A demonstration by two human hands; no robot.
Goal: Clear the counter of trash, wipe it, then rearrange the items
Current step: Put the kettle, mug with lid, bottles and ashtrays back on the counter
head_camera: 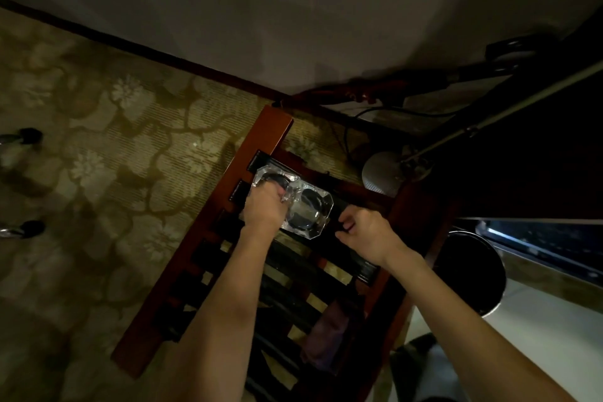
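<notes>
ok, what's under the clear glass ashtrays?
The two clear faceted glass ashtrays rest on the dark slats of the red-brown wooden rack. The left hand grips one, covering part of it; patterned carpet shows through slat gaps nearby.

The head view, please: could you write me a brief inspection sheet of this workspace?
Surface: wooden slatted rack with dark straps, dimly lit.
Job's things: two clear glass ashtrays side by side on the rack.
Clutter: purple cloth lying on the slats.
Hands: left hand grips the left ashtray; right hand loosely curled near a strap, contact unclear.
Cables: dark cable along the wall.
Surroundings: patterned carpet, black bin, floor lamp base.
</notes>
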